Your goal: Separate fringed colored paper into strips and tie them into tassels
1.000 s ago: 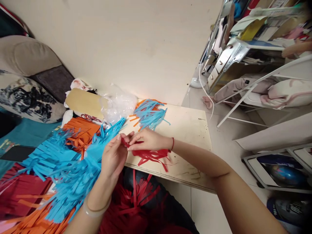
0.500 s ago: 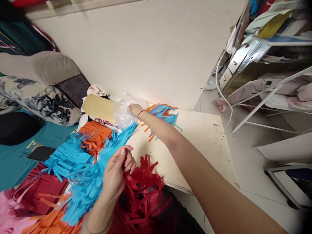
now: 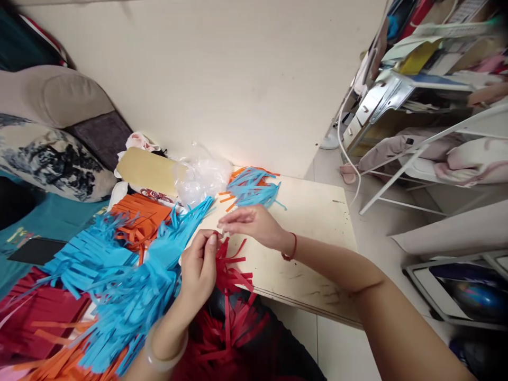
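Clearly, we count two hands at work, with one red-paper tassel (image 3: 235, 271) between them. Our left hand (image 3: 198, 272) pinches the tassel's tip between thumb and curled forefinger; our right hand (image 3: 256, 226) has its thumb and fingertips drawn close together at that tip, though we cannot tell whether anything is between them. The tassel's strips fan out at about five o'clock from the left fingertips and at seven o'clock from the right hand, over the near edge of one wooden board (image 3: 313, 222).

One pale bangle (image 3: 162, 365) rings the left wrist and one red cord bracelet (image 3: 295, 244) the right. By a clock face centred on our fingertips, more red strips (image 3: 227, 323) lie at six on the lap, too tangled for us to count. One heap of blue and orange strips (image 3: 254, 188) sits on the board at one o'clock, and one clear plastic bag (image 3: 204, 180) near twelve. We find one tan panel (image 3: 146, 169) at ten, one orange fringed bundle (image 3: 137, 212) at nine, a spread of blue fringe (image 3: 154, 275) near eight, and one dark-red fringed stack (image 3: 43, 312) beyond it. One patterned pillow (image 3: 59, 159) rests between nine and ten.
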### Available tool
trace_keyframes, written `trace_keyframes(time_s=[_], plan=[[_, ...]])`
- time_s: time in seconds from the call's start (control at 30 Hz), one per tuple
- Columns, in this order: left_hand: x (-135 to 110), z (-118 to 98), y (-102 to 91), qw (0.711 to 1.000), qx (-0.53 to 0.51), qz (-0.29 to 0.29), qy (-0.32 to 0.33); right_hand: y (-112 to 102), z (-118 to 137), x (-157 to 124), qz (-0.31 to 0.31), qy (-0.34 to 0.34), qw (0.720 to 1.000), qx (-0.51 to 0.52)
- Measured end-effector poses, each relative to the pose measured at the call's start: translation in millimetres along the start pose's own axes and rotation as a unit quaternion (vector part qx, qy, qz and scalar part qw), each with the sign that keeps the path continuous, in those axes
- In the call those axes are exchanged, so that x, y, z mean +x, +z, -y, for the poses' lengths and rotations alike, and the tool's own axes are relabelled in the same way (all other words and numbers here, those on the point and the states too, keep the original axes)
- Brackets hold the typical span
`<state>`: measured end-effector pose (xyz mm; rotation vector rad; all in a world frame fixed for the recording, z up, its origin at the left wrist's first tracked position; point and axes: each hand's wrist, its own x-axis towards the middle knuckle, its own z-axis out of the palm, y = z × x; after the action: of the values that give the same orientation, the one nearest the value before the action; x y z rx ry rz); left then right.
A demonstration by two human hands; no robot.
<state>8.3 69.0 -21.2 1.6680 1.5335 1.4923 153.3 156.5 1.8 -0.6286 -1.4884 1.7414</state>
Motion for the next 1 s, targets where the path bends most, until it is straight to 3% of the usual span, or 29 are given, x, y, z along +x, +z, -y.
trace_keyframes(time_s=[0.13, 0.37, 0.57, 0.8, 1.0], plan=[[-8.3, -14.1, 11.2, 0.995, 0.049, 0.042, 0.082, -0.3, 4.6, -43.1, -0.056, 0.012, 0.998, 0.017], [-17.2, -24.6, 19.0, 0.979, 0.132, 0.039, 0.15, -3.4, 3.6, -57.6, -0.086, -0.023, 0.996, 0.005], [-18.9, -28.0, 18.6, 0.969, 0.182, 0.063, 0.154, -4.2, 5.9, -66.5, -0.093, -0.041, 0.995, -0.007], [-17.6, -39.7, 17.9, 0.98, 0.119, 0.11, 0.116, 0.6, 6.3, -75.6, -0.114, -0.093, 0.989, -0.012], [-17.4, -39.1, 24.3, 0.989, 0.082, 0.109, 0.065, -0.9, 2.7, -75.6, -0.132, -0.092, 0.987, -0.005]])
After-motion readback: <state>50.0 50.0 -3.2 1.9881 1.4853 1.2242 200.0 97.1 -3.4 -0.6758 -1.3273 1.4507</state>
